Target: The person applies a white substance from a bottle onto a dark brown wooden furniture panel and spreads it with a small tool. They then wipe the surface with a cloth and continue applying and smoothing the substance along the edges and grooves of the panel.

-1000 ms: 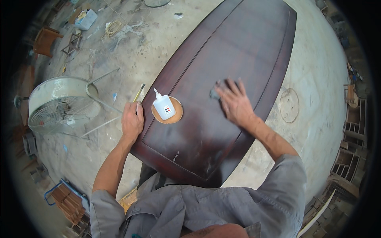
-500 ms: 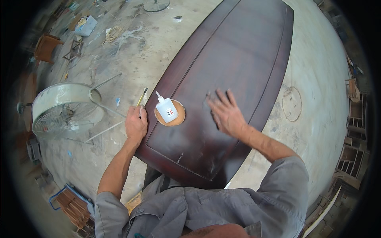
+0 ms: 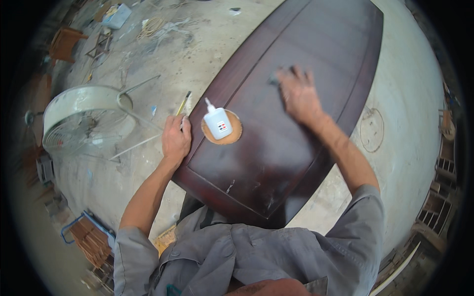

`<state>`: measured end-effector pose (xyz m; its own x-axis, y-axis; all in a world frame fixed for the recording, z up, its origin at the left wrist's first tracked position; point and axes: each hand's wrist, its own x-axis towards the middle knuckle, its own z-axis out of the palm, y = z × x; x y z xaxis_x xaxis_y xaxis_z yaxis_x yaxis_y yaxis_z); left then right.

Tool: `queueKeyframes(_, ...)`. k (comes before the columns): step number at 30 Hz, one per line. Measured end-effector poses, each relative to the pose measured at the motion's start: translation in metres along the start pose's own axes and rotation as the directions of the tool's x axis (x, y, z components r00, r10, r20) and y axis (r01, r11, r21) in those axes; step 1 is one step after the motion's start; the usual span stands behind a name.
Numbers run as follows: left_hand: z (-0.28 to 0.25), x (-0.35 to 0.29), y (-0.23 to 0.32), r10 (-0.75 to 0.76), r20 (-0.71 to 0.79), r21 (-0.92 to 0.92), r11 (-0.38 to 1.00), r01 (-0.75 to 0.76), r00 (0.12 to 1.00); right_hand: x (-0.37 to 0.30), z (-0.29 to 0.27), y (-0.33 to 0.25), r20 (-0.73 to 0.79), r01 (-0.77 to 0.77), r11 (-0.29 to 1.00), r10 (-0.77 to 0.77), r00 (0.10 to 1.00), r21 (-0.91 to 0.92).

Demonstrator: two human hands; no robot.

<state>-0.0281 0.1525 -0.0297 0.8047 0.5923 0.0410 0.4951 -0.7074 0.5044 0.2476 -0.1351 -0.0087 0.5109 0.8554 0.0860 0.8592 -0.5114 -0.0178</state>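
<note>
A long dark red-brown wooden panel [image 3: 291, 118] with grooved lines along its sides stretches away from me. My left hand [image 3: 176, 139] is closed at its left edge, with a thin yellow stick [image 3: 183, 103] with a dark end poking up from the fingers. My right hand [image 3: 299, 93] lies on the panel's middle, blurred by motion, fingers reaching forward. A small grey piece [image 3: 273, 78] shows at its fingertips; its kind is too smeared to tell. Between the hands, a white squeeze bottle [image 3: 217, 122] with a pointed nozzle rests on a round tan disc [image 3: 234, 133].
A large drum fan [image 3: 89, 121] stands on the concrete floor to the left, its legs reaching toward the panel. Farther off are a coil of cord [image 3: 151, 27] and a pale blue box [image 3: 116, 16]. Wooden slats on a blue-framed cart [image 3: 89, 237] stand at lower left.
My right hand has slid farther up the panel, the grey piece moving with it. The left hand keeps its place at the edge. The whole view has shifted slightly.
</note>
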Motion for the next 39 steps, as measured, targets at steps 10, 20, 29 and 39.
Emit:
queueKeyframes(10, -0.002, -0.001, 0.005, 0.000, -0.022, -0.046, 0.999, -0.001, 1.000, 0.024, 0.029, -0.066, -0.191, 0.048, 0.994, -0.027, 0.981, 0.103)
queueKeyframes(20, 0.002, 0.000, 0.001, 0.052, -0.077, -0.110, 0.992, -0.060, 0.996, -0.066, -0.026, -0.141, -0.383, -0.173, 0.868, 0.374, 0.845, 0.465)
queueKeyframes(29, 0.004, 0.008, -0.010, 0.061, 0.048, -0.294, 0.955, -0.044, 0.997, -0.155, -0.026, -0.309, 0.041, -0.379, 0.867, 0.387, 0.921, 0.323)
queueKeyframes(39, -0.005, 0.012, -0.030, 0.347, 0.005, -0.587, 0.760, -0.278, 0.938, -0.098, -0.015, -0.418, -0.232, -0.200, 0.847, 0.349, 0.908, 0.492)
